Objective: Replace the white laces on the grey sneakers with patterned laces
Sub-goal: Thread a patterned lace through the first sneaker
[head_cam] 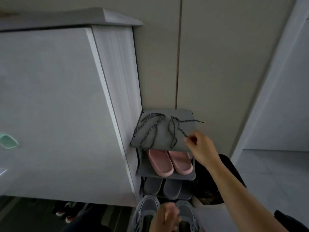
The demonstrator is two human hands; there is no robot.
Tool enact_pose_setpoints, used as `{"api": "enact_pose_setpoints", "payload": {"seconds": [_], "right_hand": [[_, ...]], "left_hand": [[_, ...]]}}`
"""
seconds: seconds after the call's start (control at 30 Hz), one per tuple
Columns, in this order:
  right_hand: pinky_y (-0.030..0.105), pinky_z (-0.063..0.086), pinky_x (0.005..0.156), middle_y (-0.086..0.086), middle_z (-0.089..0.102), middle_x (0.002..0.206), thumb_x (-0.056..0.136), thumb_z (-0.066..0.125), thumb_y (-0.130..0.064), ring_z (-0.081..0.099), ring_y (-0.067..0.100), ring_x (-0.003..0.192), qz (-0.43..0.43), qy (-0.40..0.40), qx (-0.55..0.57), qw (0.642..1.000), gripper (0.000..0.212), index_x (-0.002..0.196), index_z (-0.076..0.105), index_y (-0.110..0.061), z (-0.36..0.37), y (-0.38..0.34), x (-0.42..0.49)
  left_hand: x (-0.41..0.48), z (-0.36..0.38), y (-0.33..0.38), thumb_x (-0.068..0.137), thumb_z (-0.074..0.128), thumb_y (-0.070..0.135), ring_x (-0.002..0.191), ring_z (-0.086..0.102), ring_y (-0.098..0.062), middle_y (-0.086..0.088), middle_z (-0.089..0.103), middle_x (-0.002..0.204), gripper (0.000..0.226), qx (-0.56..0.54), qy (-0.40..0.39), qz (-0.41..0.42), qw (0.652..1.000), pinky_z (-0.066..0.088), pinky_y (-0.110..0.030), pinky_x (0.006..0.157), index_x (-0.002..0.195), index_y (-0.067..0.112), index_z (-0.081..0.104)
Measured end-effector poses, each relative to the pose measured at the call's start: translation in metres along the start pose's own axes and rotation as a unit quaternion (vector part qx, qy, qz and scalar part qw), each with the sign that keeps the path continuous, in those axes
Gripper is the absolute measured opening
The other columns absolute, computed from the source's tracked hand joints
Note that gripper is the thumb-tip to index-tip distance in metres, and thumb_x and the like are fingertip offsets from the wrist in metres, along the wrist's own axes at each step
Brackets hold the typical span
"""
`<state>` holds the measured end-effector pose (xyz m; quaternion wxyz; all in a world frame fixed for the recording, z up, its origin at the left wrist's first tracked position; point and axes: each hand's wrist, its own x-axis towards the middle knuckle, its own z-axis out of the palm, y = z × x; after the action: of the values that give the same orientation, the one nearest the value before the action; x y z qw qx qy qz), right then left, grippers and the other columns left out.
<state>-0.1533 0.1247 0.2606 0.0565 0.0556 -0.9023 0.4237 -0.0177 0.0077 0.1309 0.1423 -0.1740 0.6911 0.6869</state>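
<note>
On top of the small grey plastic shoe rack (185, 114), two dark speckled patterned laces (154, 129) lie loosely tangled. Our right hand (200, 148) pinches one lace end; the left hand (167, 216), blurred, seems clamped on the grey mesh sneakers (147, 208). We judge the cord light and limp, best taken near its tip.

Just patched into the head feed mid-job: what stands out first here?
Dark speckled patterned laces sprawl across the grey rack's top shelf, the right hand pinching one end. Pink slippers sit one shelf below. At the bottom edge, the left hand holds the grey sneakers.
</note>
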Motion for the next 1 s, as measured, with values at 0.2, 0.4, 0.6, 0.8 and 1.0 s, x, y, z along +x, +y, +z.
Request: {"api": "enact_pose_setpoints", "payload": {"seconds": [0.2, 0.4, 0.6, 0.8, 1.0], "right_hand": [[0.01, 0.039, 0.048, -0.005, 0.06, 0.051, 0.086, 0.061, -0.007, 0.05, -0.001, 0.045, -0.003, -0.121, 0.203, 0.972, 0.012, 0.081, 0.063, -0.017, -0.013, 0.014, -0.103], [0.016, 0.031, 0.04, 0.005, 0.049, 0.047, 0.092, 0.044, 0.003, 0.041, 0.009, 0.04, 0.143, -0.082, 0.366, 0.916, 0.013, 0.092, 0.054, -0.006, -0.003, 0.064, -0.143], [0.023, 0.054, 0.053, 0.018, 0.071, 0.08, 0.086, 0.049, -0.016, 0.068, 0.021, 0.066, 0.158, -0.062, 0.606, 0.777, 0.022, 0.086, 0.066, -0.002, -0.017, 0.072, -0.144], [0.026, 0.054, 0.085, 0.015, 0.062, 0.123, 0.063, 0.08, -0.03, 0.06, 0.025, 0.115, 0.044, -0.098, 0.618, 0.779, 0.057, 0.114, 0.064, -0.012, -0.025, 0.083, -0.136], [0.013, 0.043, 0.062, -0.011, 0.063, 0.067, 0.08, 0.059, -0.033, 0.054, 0.0, 0.062, 0.048, 0.015, 0.379, 0.924, 0.015, 0.08, 0.07, -0.024, -0.034, 0.073, -0.131]], "left_hand": [[-0.005, 0.015, 0.093, 0.098, 0.04, 0.03, 0.071, 0.065, -0.022, -0.013, 0.069, 0.081, 0.038, -0.173, -0.029, 0.074, 0.982, 0.052, -0.028, 0.061, 0.095, -0.001, 0.062], [0.006, 0.008, 0.125, 0.094, 0.049, 0.003, 0.062, 0.061, -0.015, -0.008, 0.064, 0.072, 0.026, -0.103, -0.002, 0.148, 0.984, 0.051, -0.02, 0.054, 0.115, 0.019, 0.046], [0.016, 0.012, 0.056, 0.098, 0.041, 0.019, 0.067, 0.058, -0.01, 0.0, 0.061, 0.078, 0.016, 0.13, -0.064, 0.057, 0.988, 0.044, -0.02, 0.06, 0.102, 0.013, 0.055], [0.006, 0.015, 0.016, 0.094, 0.045, 0.02, 0.079, 0.059, -0.012, -0.001, 0.06, 0.091, 0.023, 0.238, -0.096, 0.02, 0.966, 0.046, -0.02, 0.065, 0.116, 0.014, 0.05], [-0.003, 0.005, -0.011, 0.088, 0.056, 0.016, 0.105, 0.056, -0.014, -0.005, 0.061, 0.116, 0.027, 0.379, -0.054, 0.082, 0.92, 0.041, -0.019, 0.087, 0.115, 0.011, 0.06]]}}
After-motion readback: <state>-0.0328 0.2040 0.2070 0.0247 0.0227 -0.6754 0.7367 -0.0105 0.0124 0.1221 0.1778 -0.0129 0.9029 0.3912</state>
